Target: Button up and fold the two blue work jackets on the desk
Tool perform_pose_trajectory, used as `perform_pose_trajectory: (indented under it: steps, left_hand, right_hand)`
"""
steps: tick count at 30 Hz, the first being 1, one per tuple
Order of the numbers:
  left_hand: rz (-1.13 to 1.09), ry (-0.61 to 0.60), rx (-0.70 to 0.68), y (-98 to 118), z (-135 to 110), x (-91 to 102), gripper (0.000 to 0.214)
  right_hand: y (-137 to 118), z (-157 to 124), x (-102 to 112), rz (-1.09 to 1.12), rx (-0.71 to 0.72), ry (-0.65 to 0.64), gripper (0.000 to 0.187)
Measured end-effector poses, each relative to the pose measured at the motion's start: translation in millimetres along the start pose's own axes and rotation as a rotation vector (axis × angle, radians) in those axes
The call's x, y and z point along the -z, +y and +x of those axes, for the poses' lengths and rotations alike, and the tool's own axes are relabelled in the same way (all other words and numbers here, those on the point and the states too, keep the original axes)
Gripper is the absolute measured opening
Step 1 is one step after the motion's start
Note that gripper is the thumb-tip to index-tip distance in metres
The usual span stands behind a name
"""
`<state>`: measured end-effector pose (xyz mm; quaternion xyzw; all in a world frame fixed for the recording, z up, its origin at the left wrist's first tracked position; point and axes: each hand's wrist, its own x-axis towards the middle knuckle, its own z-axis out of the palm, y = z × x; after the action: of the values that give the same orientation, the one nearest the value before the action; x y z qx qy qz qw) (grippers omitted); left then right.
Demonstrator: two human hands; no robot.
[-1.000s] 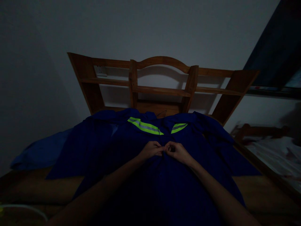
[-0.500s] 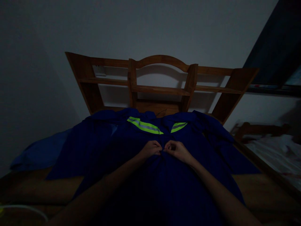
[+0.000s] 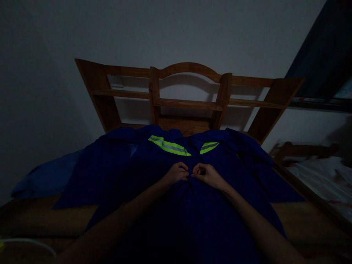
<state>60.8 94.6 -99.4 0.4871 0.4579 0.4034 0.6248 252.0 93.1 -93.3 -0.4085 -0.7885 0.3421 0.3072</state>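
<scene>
A dark blue work jacket (image 3: 220, 220) lies spread out, its sleeves to both sides. Across its chest runs a yellow-green reflective strip (image 3: 173, 147), split at the front opening. Just below that strip, at the middle of the front, my left hand (image 3: 177, 173) pinches the cloth. Close by on the right, my right hand (image 3: 207, 175) has thumb and forefinger pressed together on the jacket's front edge. The cloth puckers beneath the fingers. Whether a button or other fastener sits between the fingertips is too dark to make out.
A wooden headboard with shelves (image 3: 189, 104) stands behind the jacket against the wall. Lighter blue cloth (image 3: 46, 176) lies at the left. A white cable (image 3: 30, 241) curves at the lower left. White bedding (image 3: 324, 176) lies beyond the wooden edge on the right.
Both hands stay at the same place on the jacket's front. The left forefinger has lifted slightly, widening the gap above its lower fingers.
</scene>
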Motion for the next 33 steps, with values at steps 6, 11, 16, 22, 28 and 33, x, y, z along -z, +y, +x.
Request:
perform_pose_trajectory:
  steps: [6,11,16,22,28,33]
  left_hand:
    - [-0.016,0.019,0.026,2.2,-2.4,1.2,0.028]
    - [-0.049,0.012,0.068,4.0,-2.8,2.8,0.028]
    - [-0.039,0.031,0.081,5.0,-3.5,2.2,0.028]
    - [-0.064,0.002,0.035,4.6,-6.5,3.8,0.032]
    - [-0.043,0.041,0.074,7.1,-5.5,2.5,0.031]
    - [-0.049,0.042,0.107,8.5,-3.9,1.7,0.029]
  right_hand:
    - [4.1,0.9,0.6,0.007,0.005,-0.028,0.02]
    - [5.8,1.1,0.0,0.015,0.004,-0.02,0.019]
    - [5.6,1.0,0.0,0.016,0.007,-0.02,0.02]
    - [6.0,2.1,-0.3,0.056,0.017,-0.034,0.021]
    - [4.5,1.3,1.7,0.1,-0.019,-0.055,0.022]
    - [2.3,1.3,3.1,0.139,-0.033,-0.076,0.023]
